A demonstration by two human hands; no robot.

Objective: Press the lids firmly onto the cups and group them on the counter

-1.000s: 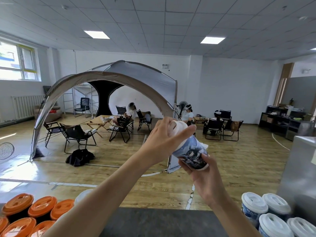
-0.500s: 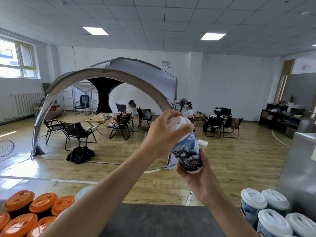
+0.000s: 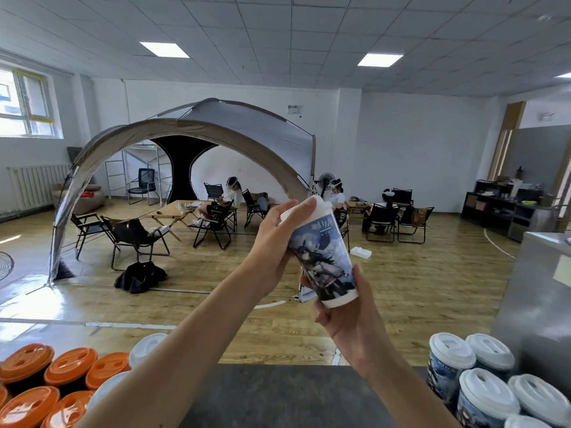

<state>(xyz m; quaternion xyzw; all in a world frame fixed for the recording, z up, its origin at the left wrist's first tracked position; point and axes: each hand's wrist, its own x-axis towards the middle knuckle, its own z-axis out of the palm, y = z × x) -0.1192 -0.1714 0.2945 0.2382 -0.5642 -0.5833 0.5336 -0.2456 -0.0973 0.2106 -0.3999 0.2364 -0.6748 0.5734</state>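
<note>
A lid is pressed onto a printed cup [image 3: 324, 261] above the counter [image 3: 278, 396].

The left hand [image 3: 275, 251] closes over the white lid [image 3: 309, 206]; the right hand [image 3: 349, 316] grips the base.

One head-worn wide view faces forward across the counter [image 3: 278, 396], seemingly pitched little downward.

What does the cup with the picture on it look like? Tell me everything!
The printed cup looks like paper, blue-grey with a dark-haired cartoon figure, a white base rim and a white lid. It is held up in the air, tilted with its top leaning left. The right hand grips its bottom from below, and the left hand wraps over the lid.
</note>
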